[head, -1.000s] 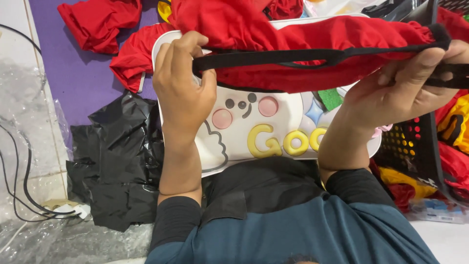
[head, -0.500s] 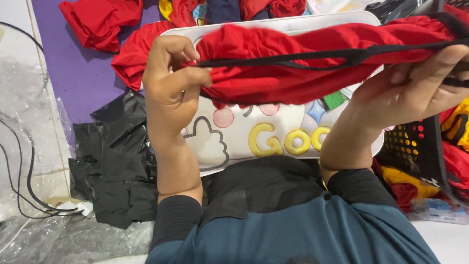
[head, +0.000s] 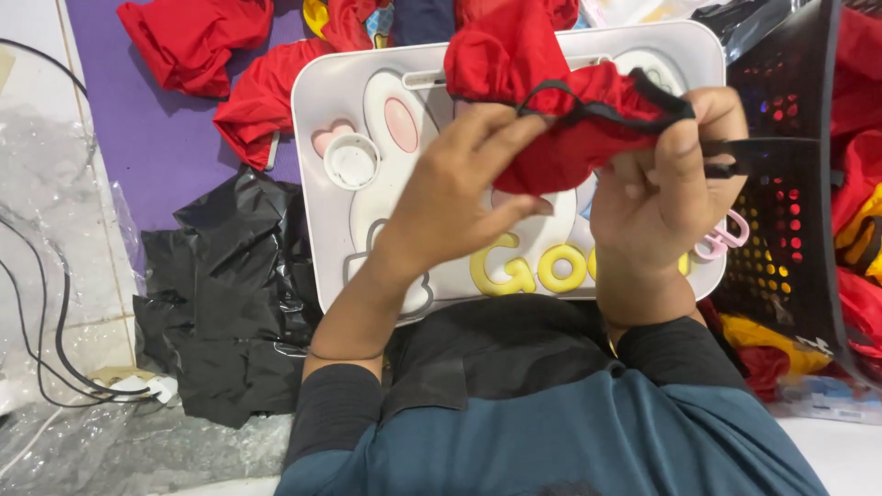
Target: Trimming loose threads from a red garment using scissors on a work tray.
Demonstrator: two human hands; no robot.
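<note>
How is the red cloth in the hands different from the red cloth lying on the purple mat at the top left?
The held cloth is lifted above the white tray, bunched between both hands, and has a black band. The mat cloth lies loose and untouched, with no band visible. Both are red and crumpled.

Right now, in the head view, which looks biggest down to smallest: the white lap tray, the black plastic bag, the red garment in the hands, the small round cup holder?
1. White lap tray
2. Black plastic bag
3. Red garment, though nearness to the camera inflates it
4. Round cup holder
</note>
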